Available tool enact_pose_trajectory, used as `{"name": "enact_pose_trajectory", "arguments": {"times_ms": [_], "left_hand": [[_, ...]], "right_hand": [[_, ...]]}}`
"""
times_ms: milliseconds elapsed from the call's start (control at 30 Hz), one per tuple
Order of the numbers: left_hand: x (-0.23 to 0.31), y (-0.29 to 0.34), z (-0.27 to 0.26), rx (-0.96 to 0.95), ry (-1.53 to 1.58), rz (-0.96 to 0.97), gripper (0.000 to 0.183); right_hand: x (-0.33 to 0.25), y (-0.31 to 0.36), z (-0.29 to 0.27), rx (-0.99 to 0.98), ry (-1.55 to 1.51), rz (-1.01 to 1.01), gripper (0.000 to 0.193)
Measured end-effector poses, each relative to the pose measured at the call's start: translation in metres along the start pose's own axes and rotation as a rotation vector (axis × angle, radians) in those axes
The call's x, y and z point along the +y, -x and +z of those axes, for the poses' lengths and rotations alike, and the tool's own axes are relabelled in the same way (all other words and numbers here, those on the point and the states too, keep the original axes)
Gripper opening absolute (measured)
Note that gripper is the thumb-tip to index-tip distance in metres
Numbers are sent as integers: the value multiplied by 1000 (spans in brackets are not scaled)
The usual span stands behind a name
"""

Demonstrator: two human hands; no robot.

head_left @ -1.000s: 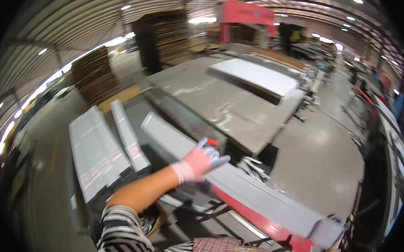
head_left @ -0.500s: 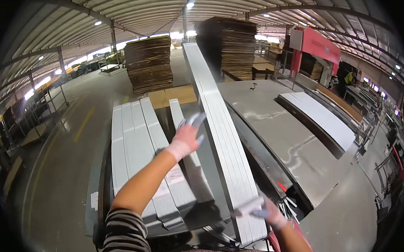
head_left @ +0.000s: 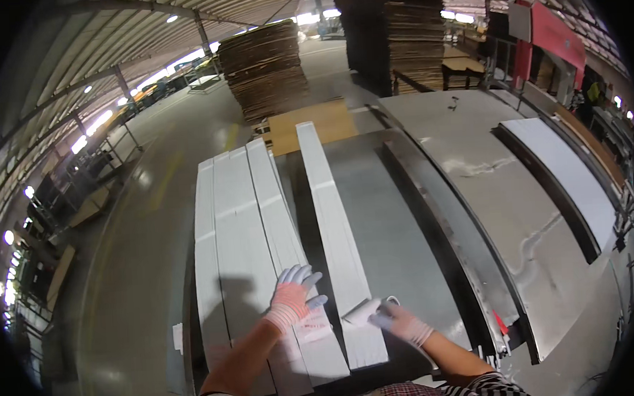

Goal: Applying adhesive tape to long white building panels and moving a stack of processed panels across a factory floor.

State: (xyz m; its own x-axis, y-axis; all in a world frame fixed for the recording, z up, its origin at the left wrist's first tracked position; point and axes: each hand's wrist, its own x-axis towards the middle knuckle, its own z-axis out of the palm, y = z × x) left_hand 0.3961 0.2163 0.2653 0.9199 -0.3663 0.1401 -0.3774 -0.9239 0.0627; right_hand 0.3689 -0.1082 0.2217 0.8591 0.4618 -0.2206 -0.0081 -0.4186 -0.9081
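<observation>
My left hand, in a white-and-pink glove, lies open with fingers spread on the right edge of a group of long white strips. In my gloved right hand is a white roll-shaped thing, its kind not clear. It rests over the near end of a separate long stack of white strips. That stack lies flat on the grey table, apart from the group at its far end. Pink printing shows on the strips beside my left hand.
A dark rail runs along the table's right part. Beyond it stand a grey metal table and a white panel. Tall brown sheet stacks and a brown board are at the far side. A red-pink machine stands far right.
The long stack of strips, earlier raised in front of me, is down on the table. My left hand has come nearer onto the strips; my right still holds the white roll-shaped thing. The view has shifted.
</observation>
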Motion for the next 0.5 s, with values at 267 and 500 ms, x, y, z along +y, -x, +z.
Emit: {"name": "enact_pose_trajectory", "arguments": {"times_ms": [267,500], "left_hand": [[14,-24,10,123,156,-61,72],[7,-18,9,80,166,-146,74]], "right_hand": [[118,-281,-76,362,-204,-155,63],[35,-393,8,-47,-114,-255,84]]}}
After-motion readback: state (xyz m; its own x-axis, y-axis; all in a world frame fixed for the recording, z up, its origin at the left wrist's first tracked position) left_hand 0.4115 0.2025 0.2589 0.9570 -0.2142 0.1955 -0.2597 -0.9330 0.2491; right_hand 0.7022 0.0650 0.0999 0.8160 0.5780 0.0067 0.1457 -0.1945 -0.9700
